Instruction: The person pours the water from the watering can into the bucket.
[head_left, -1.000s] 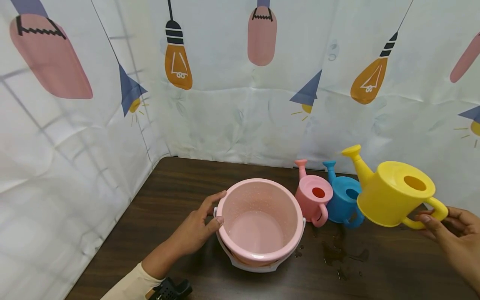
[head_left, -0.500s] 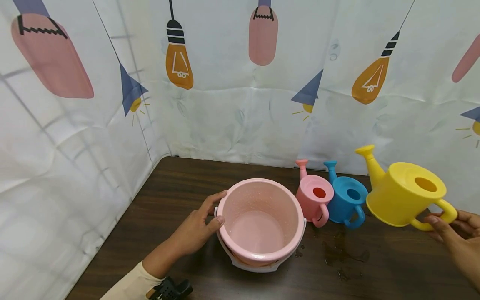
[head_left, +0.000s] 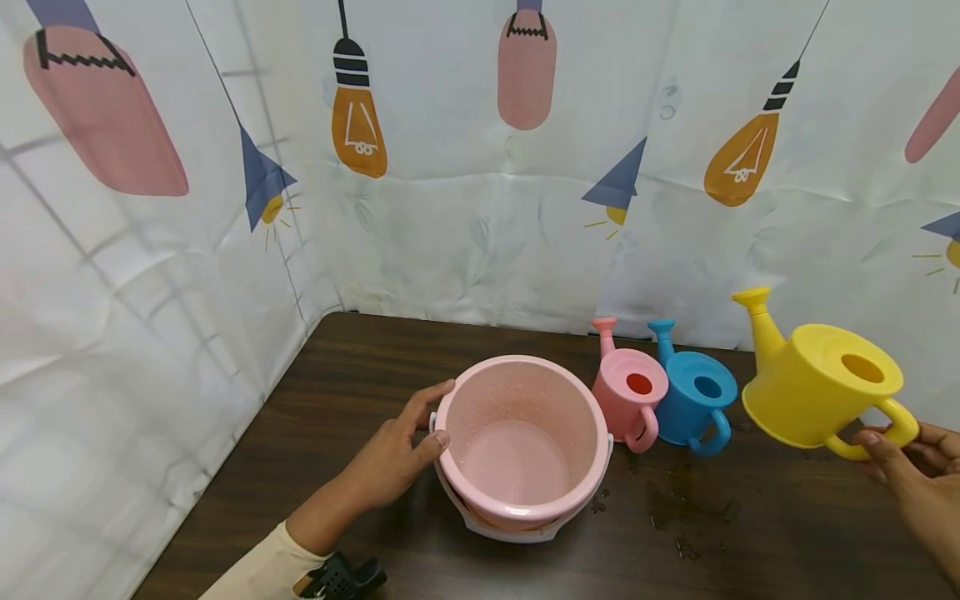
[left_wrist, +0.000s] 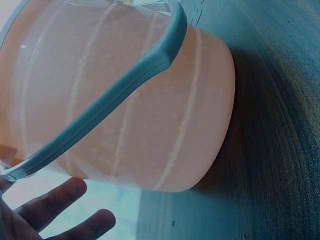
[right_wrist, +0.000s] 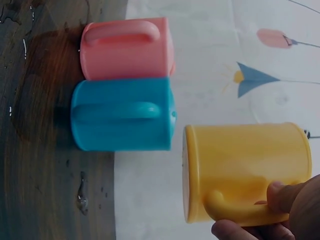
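Note:
A pink bucket [head_left: 517, 512] with a pale handle [left_wrist: 115, 105] lowered around its side stands on the dark wooden table. My left hand [head_left: 390, 462] rests at its left rim, thumb and index fingertip touching the edge; in the left wrist view, two other fingers [left_wrist: 92, 225] stretch out beside the wall. At the right, my right hand [head_left: 918, 475] grips the handle of a yellow watering can [head_left: 813, 392], raised above the table with its spout pointing up and left. A pink watering can [head_left: 618, 408] and a blue watering can [head_left: 682, 417] stand right of the bucket.
Wet patches [head_left: 675, 504] lie on the table [head_left: 360, 358] in front of the small cans. A white curtain [head_left: 465, 233] printed with lamps hangs behind the table and along its left side. Droplets dot the bucket's inner wall.
The yellow watering can has moved to the right with my right hand, away from the blue one, bringing more of the blue can into view. My left hand and the bucket stay put.

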